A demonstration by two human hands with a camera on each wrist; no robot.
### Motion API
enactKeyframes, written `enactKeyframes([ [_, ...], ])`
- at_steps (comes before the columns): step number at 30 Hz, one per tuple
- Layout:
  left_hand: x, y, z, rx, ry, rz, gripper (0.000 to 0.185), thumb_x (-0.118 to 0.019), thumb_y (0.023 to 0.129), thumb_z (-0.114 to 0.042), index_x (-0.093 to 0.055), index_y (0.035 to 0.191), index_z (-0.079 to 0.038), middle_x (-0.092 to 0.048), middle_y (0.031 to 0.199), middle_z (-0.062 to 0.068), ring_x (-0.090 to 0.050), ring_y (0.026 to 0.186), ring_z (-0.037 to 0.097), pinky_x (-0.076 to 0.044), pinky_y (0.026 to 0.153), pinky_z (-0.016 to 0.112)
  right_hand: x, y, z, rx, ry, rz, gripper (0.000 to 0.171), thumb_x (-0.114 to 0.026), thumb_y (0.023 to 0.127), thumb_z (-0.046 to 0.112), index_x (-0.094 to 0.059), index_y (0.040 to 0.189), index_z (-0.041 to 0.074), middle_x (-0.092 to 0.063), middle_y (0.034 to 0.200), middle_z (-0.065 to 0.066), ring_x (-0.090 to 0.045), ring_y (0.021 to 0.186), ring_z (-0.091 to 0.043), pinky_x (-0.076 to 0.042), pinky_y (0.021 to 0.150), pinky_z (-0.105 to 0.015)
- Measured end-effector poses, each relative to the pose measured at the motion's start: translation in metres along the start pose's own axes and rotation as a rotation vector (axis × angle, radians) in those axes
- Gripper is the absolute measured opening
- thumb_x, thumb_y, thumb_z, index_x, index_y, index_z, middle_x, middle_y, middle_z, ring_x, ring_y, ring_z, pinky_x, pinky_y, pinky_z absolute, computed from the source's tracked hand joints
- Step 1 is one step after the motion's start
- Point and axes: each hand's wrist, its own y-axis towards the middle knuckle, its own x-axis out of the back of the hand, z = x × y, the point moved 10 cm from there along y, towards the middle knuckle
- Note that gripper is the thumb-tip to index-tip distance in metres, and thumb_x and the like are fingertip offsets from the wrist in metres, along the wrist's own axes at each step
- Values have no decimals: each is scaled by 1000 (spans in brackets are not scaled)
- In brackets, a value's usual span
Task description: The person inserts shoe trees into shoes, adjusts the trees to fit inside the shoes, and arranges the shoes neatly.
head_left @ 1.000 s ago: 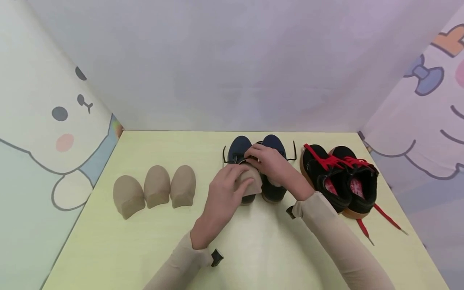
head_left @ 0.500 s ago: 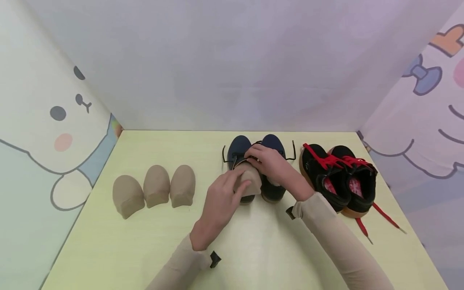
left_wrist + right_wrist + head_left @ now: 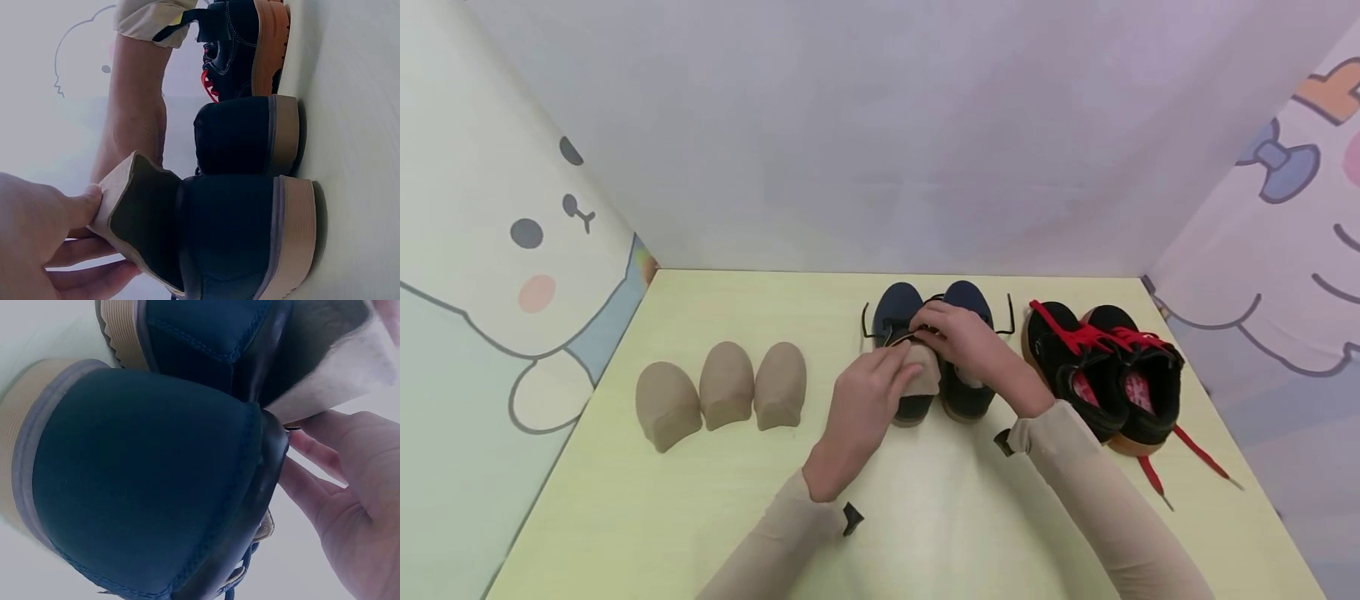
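Note:
Two navy lace-up shoes stand side by side at the back middle of the table: a left shoe point(image 3: 898, 304) and a right shoe point(image 3: 967, 403). My left hand point(image 3: 861, 396) pinches the rear edge of a beige moulded shoe insert point(image 3: 925, 375), thumb on one side and fingers on the other. The insert's front end is inside the left shoe's opening; its hollow rear point(image 3: 147, 212) sticks up above the heel. My right hand point(image 3: 962, 337) pinches the left shoe's tongue, just ahead of the insert; its fingertips are partly hidden. Some beige shows inside the right shoe.
Three more beige inserts point(image 3: 780, 385) lie in a row on the table's left. A pair of black shoes point(image 3: 1075, 367) with red laces point(image 3: 1206, 458) stands at the right, lace ends trailing on the table. A pale cloth wall point(image 3: 880, 150) rises behind.
The insert has moved slightly forward into the left shoe and its rear edge sits a little farther from me. My left hand has followed it; my right hand has stayed nearly still.

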Motion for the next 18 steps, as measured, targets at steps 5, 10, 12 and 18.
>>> enactKeyframes([
  [5, -3, 2, 6, 25, 6, -7, 32, -77, 94, -26, -78, 116, -4, -79, 101, 7, -75, 86, 22, -62, 75, 31, 0, -2, -1, -5, 32, 5, 11, -70, 99, 7, -73, 107, 13, -72, 111, -6, -69, 94, -20, -59, 82, -40],
  [10, -10, 0, 11, 39, -2, 2, 29, -77, 94, -27, -79, 114, -5, -78, 98, 6, -73, 85, 22, -61, 74, 31, 0, -4, -1, -10, 56, 4, 11, -70, 100, 10, -73, 110, 15, -70, 110, -3, -68, 94, -18, -58, 82, -38],
  [12, -13, -1, 14, 44, -5, 2, 28, -77, 94, -27, -79, 112, -6, -77, 97, 6, -72, 84, 22, -61, 73, 31, -1, -5, -1, -16, 60, 10, 11, -70, 100, 11, -73, 110, 15, -70, 110, -2, -68, 94, -17, -58, 83, -37],
  [18, -21, -1, 23, 58, 8, -6, 25, -78, 93, -28, -78, 107, -8, -72, 92, 5, -69, 80, 21, -60, 70, 31, -1, -6, -1, -15, 59, 12, 12, -69, 100, 10, -73, 111, 15, -70, 111, -2, -68, 96, -17, -58, 84, -37],
])
